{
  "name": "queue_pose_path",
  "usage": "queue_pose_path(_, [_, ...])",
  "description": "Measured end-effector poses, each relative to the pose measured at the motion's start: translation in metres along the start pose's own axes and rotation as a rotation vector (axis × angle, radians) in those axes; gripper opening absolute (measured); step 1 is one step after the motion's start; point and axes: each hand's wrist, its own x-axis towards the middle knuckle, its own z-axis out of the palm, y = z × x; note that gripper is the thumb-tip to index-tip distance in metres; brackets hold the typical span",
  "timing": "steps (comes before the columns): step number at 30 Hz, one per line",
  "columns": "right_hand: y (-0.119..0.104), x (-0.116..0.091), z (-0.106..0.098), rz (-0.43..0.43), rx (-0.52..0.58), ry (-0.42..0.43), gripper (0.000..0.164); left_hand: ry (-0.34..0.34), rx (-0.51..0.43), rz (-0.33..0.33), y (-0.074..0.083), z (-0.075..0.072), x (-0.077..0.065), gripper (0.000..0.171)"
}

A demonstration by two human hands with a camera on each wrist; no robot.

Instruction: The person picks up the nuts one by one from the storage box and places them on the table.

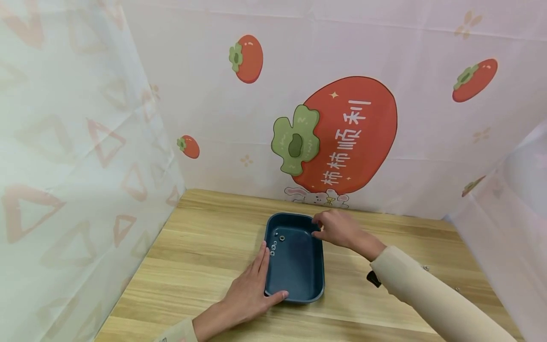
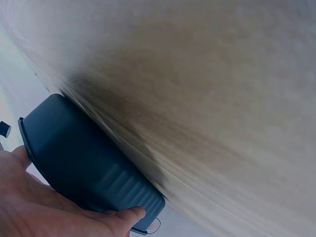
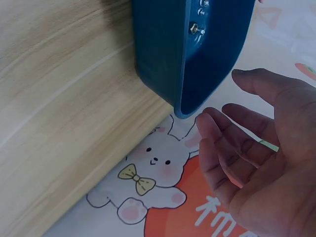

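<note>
A dark blue rectangular tray (image 1: 297,266) stands on the wooden table. Several small metal nuts (image 1: 282,238) lie inside it along the left side; the right wrist view shows a brass-toned nut (image 3: 194,28) there. My left hand (image 1: 248,292) touches the tray's near left corner, fingers straight along the outer left wall and thumb at the near rim. My right hand (image 1: 339,229) is at the far right corner, thumb and fingers apart. In the right wrist view these loosely bent fingers (image 3: 217,168) hold nothing and sit just off the tray's rim.
Small metal pieces (image 1: 426,268) lie on the table (image 1: 201,251) to the right, beyond the right forearm. A black object (image 1: 373,279) shows beside the right sleeve. A printed cloth (image 1: 213,104) with persimmons and a rabbit hangs behind the table and along both sides.
</note>
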Motion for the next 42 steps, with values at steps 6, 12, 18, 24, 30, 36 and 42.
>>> queue_pose_path(6, [-0.01,0.014,0.006,-0.014,-0.012,-0.04,0.033,0.001,0.01,0.0,-0.001,0.001,0.001,0.111])
queue_pose_path(12, [-0.015,0.026,0.015,-0.045,-0.01,-0.073,0.023,-0.013,0.002,0.002,-0.001,0.0,0.001,0.112])
queue_pose_path(18, [-0.02,0.037,0.023,-0.061,-0.019,-0.108,0.015,-0.019,0.006,0.004,-0.001,0.001,0.001,0.112])
queue_pose_path(24, [-0.027,0.047,0.03,-0.055,-0.066,-0.141,0.016,-0.018,-0.002,0.0,0.0,0.001,0.001,0.111])
queue_pose_path(30, [-0.034,0.056,0.038,-0.054,-0.117,-0.173,0.023,-0.015,0.0,-0.003,0.0,0.001,0.001,0.112])
queue_pose_path(36, [-0.04,0.064,0.048,-0.067,-0.151,-0.195,0.016,-0.013,0.003,0.0,0.0,0.001,0.002,0.112])
queue_pose_path(42, [-0.043,0.072,0.058,-0.071,-0.187,-0.193,0.016,-0.016,0.004,0.0,-0.001,0.001,0.001,0.111])
